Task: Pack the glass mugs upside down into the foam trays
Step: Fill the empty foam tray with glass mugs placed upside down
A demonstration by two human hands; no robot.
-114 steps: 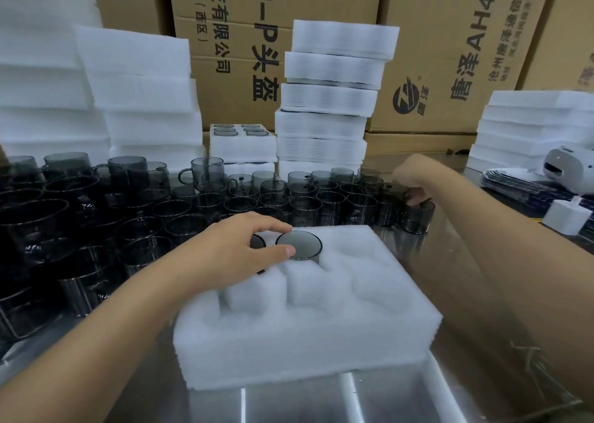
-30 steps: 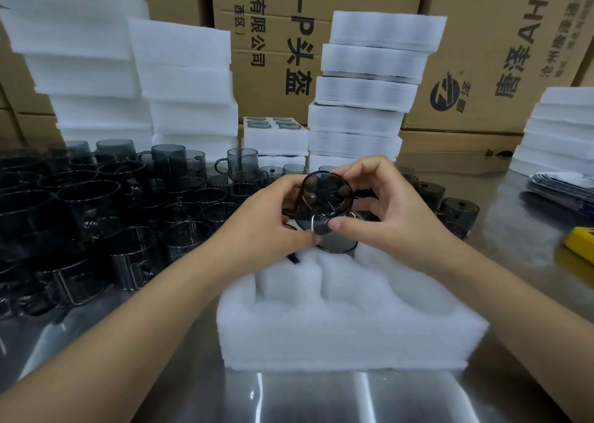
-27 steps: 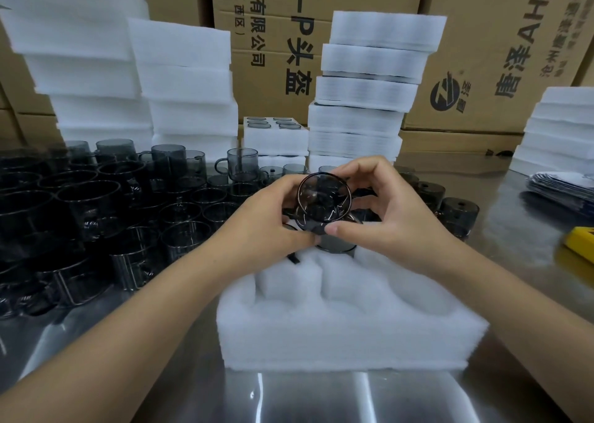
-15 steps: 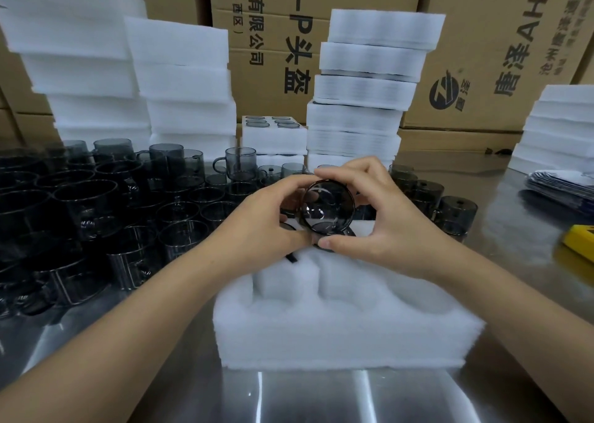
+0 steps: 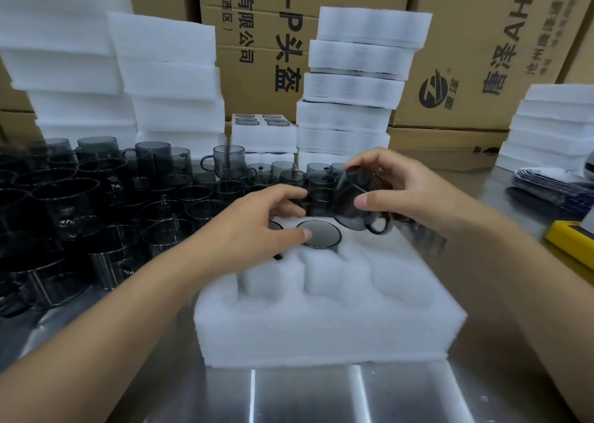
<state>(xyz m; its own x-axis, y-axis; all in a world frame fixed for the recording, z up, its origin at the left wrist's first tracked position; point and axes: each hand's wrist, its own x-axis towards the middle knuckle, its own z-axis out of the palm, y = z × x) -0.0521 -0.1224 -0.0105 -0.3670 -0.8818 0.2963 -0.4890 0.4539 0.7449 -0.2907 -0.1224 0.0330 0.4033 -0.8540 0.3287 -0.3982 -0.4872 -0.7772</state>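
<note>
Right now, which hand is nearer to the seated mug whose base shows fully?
Left. The left hand touches the seated mug with its thumb at the near-left edge; the right hand holds another mug tilted, up and right of it, apart.

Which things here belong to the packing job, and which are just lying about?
Job: held mug in the right hand, left hand, foam tray, seated mug, loose mugs, spare trays.
Lying about: cardboard boxes, yellow block, dark packets.
</note>
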